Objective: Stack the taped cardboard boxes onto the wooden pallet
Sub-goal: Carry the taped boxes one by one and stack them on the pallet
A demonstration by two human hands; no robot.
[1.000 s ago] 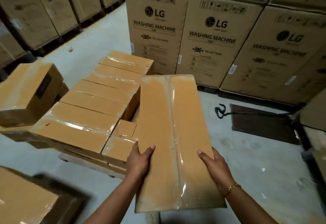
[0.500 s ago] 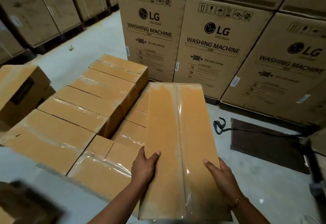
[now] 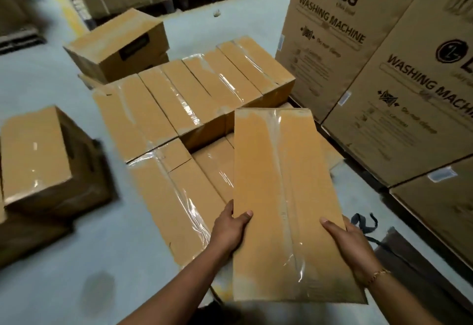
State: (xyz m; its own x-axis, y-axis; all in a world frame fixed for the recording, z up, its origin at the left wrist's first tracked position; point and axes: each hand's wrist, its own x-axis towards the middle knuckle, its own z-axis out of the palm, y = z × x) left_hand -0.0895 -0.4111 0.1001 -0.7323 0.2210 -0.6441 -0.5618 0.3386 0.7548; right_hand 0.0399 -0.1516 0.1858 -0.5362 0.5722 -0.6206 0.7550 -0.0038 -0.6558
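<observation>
Head view shows one long, flat taped cardboard box (image 3: 289, 196) held in the air over the near right part of the stack of taped boxes (image 3: 179, 99). Its far end reaches over the lower tier of that stack. The left hand (image 3: 230, 230) clamps the box's left long edge near the near end, thumb on the top face. The right hand (image 3: 350, 245) clamps the opposite edge the same way; the fingers of both hands are hidden beneath the box. The wooden pallet is hidden under the stack. Washing machine cartons (image 3: 330, 43) stand just beyond the stack's right side and limit clearance there. Handling assessment: the box appears to be stiff corrugated board that keeps its shape when supported from one end, which suggests a light to moderate load. Glossy clear tape runs along the centre seam and over the ends, and is likely slippery. Take hold on the bare cardboard along the long edges, one hand per side, fingers under the base. Avoid pressing on the centre seam, where the flaps meet and may give. When lowering, keep fingers clear of the neighbouring box in the stack.
</observation>
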